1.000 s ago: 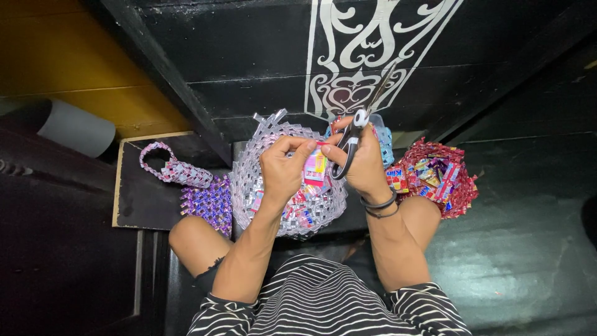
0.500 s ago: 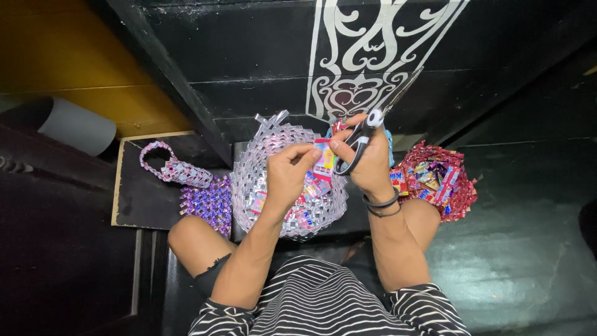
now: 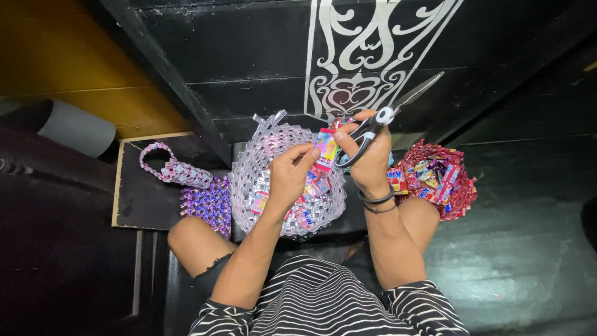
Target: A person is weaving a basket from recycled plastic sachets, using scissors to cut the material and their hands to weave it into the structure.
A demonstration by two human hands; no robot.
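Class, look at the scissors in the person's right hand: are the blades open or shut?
Shut. The scissors in the right hand show one closed point, no gap between blades.

One small flat sachet wrapper (image 3: 325,148), pink with yellow and blue patches, pinched between the fingers (image 3: 309,151) of the left hand (image 3: 288,177) and the right hand (image 3: 368,158), above the silvery woven basket (image 3: 261,163). More sachet wrappers (image 3: 309,194), red, pink and white, lie loose inside that basket. Another heap of wrappers (image 3: 433,174), red, yellow, blue and purple, fills the red woven basket (image 3: 463,199) on the right. No signs or screens.
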